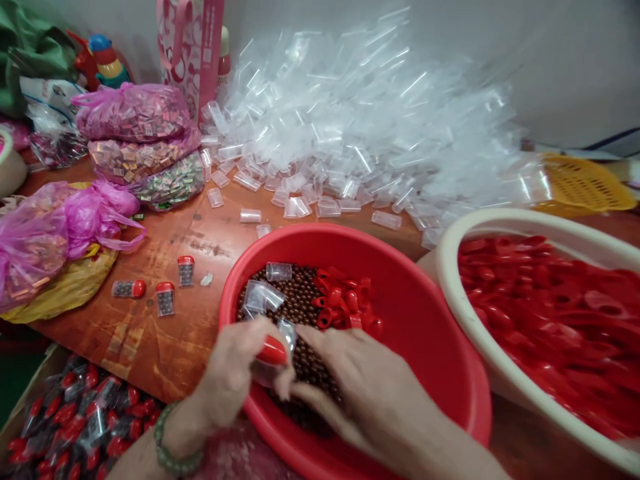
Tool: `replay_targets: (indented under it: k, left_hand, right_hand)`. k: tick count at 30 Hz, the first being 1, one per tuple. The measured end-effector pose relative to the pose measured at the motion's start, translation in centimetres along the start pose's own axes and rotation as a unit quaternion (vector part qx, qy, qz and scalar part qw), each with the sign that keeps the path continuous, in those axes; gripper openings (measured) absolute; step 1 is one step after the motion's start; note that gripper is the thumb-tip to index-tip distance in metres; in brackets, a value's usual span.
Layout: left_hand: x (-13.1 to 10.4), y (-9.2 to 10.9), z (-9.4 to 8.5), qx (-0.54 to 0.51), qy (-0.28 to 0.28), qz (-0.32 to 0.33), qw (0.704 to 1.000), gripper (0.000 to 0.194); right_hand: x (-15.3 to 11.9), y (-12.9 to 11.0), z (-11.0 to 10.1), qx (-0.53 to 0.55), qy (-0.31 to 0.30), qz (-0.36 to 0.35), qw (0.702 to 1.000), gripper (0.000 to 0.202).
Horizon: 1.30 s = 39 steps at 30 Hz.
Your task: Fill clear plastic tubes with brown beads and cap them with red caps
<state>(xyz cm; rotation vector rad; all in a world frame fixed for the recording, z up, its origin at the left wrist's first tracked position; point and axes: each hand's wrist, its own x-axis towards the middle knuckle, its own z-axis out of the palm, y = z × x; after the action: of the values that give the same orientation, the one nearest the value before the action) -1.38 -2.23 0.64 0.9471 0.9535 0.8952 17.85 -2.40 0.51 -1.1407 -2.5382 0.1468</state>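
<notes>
My left hand (pixel 233 373), with a green bead bracelet (pixel 175 447) at its wrist, is closed round a small clear container with a red cap (pixel 273 350) over the left part of a red basin (pixel 440 333). Beside it my right hand (pixel 350 380) reaches down among dark brown beads (pixel 303 293), its fingers partly hidden and blurred; whether they hold something does not show. A clear cup, blurred, stands between the hands. More clear cups (pixel 256 298) and a cluster of red caps (pixel 345 300) lie on the beads.
A white basin (pixel 450 267) of red caps (pixel 560 333) stands right. Clear cups (pixel 350 127) are heaped behind. Three filled containers (pixel 165 299) lie on the wooden table (pixel 200 347). Filled containers (pixel 85 420) crowd a box at lower left. Pink bags (pixel 135 113) sit at back left.
</notes>
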Motion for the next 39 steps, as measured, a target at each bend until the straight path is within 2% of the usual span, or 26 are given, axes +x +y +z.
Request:
replay_targets:
  k: [1, 3, 5, 7, 9, 11, 12, 14, 16, 18, 20, 22, 25, 28, 31, 33, 39]
  left_hand:
    - [-0.1, 0.6, -1.1, 0.006, 0.023, 0.037, 0.999, 0.052]
    - [0.1, 1.3, -4.0, 0.114, 0.134, 0.109, 0.978, 0.047]
    - [0.6, 1.4, -7.5, 0.25, 0.229, 0.135, 0.931, 0.045]
    - [1.3, 0.8, -10.8, 0.353, 0.301, 0.122, 0.878, 0.046]
    - [1.8, -0.1, -13.5, 0.478, 0.35, 0.092, 0.8, 0.044]
    - [2.2, -0.9, -15.2, 0.569, 0.381, 0.101, 0.722, 0.042]
    - [2.2, -1.2, -15.6, 0.592, 0.394, 0.12, 0.693, 0.044]
    - [2.2, -1.5, -15.4, 0.6, 0.416, 0.164, 0.664, 0.05]
    - [1.9, -1.4, -14.0, 0.581, 0.42, 0.197, 0.669, 0.047]
    - [1.4, -1.0, -11.7, 0.549, 0.39, 0.232, 0.702, 0.036]
    - [0.9, -0.7, -9.0, 0.516, 0.33, 0.27, 0.743, 0.026]
    - [0.4, -0.6, -6.6, 0.491, 0.265, 0.288, 0.778, 0.022]
    - [-0.1, -0.7, -4.1, 0.475, 0.175, 0.307, 0.806, 0.019]
    - [-0.4, -1.0, -2.8, 0.494, 0.105, 0.322, 0.801, 0.019]
    - [-0.7, -1.2, -2.1, 0.557, 0.043, 0.3, 0.773, 0.021]
    - [-0.9, -1.4, -1.8, 0.592, 0.012, 0.265, 0.761, 0.023]
    - [-0.7, -1.7, -1.6, 0.609, -0.016, 0.198, 0.768, 0.022]
  right_hand:
    - [-0.2, 1.3, -0.1, -0.004, -0.034, 0.023, 0.999, 0.025]
    - [-0.5, 4.2, 0.3, -0.032, -0.063, 0.069, 0.995, 0.017]
    - [-0.4, 6.6, 1.2, -0.028, -0.124, 0.112, 0.986, 0.014]
    - [0.1, 8.0, 1.9, -0.025, -0.174, 0.132, 0.976, 0.015]
    - [0.9, 8.3, 2.3, -0.018, -0.201, 0.127, 0.971, 0.015]
    - [1.6, 7.7, 2.2, 0.01, -0.214, 0.108, 0.971, 0.016]
    - [1.9, 7.3, 2.1, 0.037, -0.221, 0.099, 0.969, 0.015]
    - [2.3, 6.3, 2.0, 0.096, -0.247, 0.084, 0.961, 0.016]
    - [2.4, 5.3, 2.2, 0.136, -0.274, 0.08, 0.949, 0.022]
    - [2.4, 4.6, 2.7, 0.14, -0.279, 0.094, 0.945, 0.033]
    - [2.4, 4.0, 3.4, 0.148, -0.267, 0.115, 0.945, 0.04]
    - [2.4, 3.6, 3.9, 0.163, -0.257, 0.129, 0.944, 0.033]
    - [2.5, 3.2, 3.6, 0.198, -0.244, 0.131, 0.94, 0.014]
    - [2.5, 2.9, 2.8, 0.245, -0.191, 0.129, 0.942, 0.012]
    - [2.3, 2.6, 2.5, 0.242, -0.16, 0.123, 0.949, 0.017]
    - [2.1, 2.4, 2.8, 0.242, -0.177, 0.109, 0.948, 0.021]
    - [2.4, 2.8, 4.0, 0.307, -0.259, 0.048, 0.914, 0.026]
